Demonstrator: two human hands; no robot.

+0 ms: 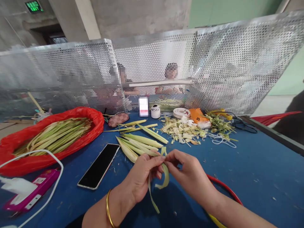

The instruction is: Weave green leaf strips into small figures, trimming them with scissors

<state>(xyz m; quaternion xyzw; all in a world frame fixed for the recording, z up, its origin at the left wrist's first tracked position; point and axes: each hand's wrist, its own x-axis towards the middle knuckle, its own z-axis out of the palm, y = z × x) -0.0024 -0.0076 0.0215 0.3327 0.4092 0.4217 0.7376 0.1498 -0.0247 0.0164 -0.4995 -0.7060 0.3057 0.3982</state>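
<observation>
Over the near middle of the blue table, my left hand (148, 169) is closed, thumb and fingers pinching a pale green leaf strip (165, 178). My right hand (187, 167) pinches the same strip just beside the left fingertips. One end curls down below the fingers, and a thinner tail (152, 194) hangs under my left hand. The exact fold between the fingertips is hidden. Behind my left hand, several long pale green leaves (142, 141) lie fanned out on the table.
On the left are a red plastic bag (95, 128) of long leaf strips, a black phone (99, 166) and a magenta power strip (35, 191) with a white cable. Leaf scraps (178, 129), a tape roll (181, 112) and an orange packet (199, 116) lie farther back, before a perforated metal screen (152, 57).
</observation>
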